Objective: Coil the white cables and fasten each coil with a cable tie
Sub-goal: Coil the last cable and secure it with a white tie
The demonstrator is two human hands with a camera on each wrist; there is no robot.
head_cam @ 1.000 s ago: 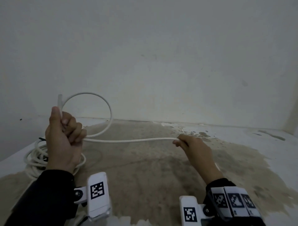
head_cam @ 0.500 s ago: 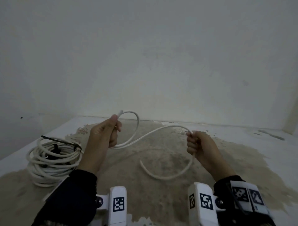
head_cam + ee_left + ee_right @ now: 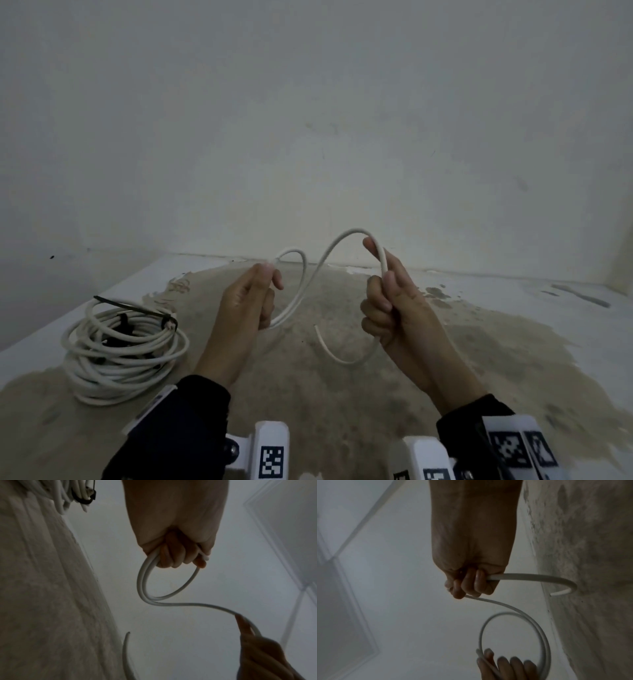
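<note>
A short white cable [image 3: 310,274] hangs in the air between my two hands above the stained floor. My left hand [image 3: 255,294] grips a small loop of it [image 3: 171,593], with one cable end sticking out past the thumb [image 3: 205,557]. My right hand [image 3: 387,308] is curled round the cable further along [image 3: 488,600]; the free tail [image 3: 346,356] curves down and left below that fist. On the floor to the left lies a bigger coil of white cable [image 3: 120,349] bound with a black cable tie [image 3: 137,310].
A pale wall [image 3: 308,137] rises just behind the hands, with a corner on the left. The floor [image 3: 308,394] is white with a large sandy-brown stained patch.
The hands have come closer together and my left hand dropped and moved right. The big loop has shrunk to a small one; the straight span is now an S-curve, my right hand higher.
</note>
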